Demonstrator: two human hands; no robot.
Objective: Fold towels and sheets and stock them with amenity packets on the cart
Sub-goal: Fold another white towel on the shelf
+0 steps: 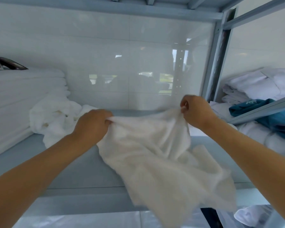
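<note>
Both hands, left (92,123) and right (195,111), pinch the white towel's (156,148) top edge.

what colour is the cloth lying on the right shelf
Teal cloth, with a faint pale mark; head view.

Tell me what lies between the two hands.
In the head view, the top edge of the white towel spans from the left hand to the right hand, each pinching one end; behind it shows bare blue shelf.
</note>
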